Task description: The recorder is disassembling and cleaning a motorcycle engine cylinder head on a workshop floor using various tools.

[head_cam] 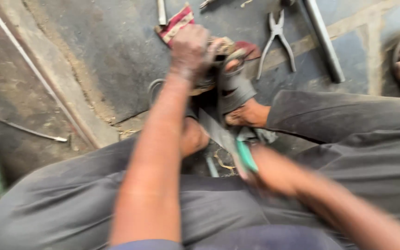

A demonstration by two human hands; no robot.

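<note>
While left hand [190,48] clamps one blurred part, right hand [260,169] grips one green-handled tool [244,155], w/ one pliers [276,37] nearby.

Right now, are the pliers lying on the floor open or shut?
Open. The pliers lie on the grey floor with their two handles splayed apart toward the person, and no hand is touching them.

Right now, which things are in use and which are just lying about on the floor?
In use: left hand pressing a blurred round part; right hand gripping the green-handled flat metal blade.

Lying about: grey metal pliers, long steel bar, red striped cloth, thin metal rod.
</note>
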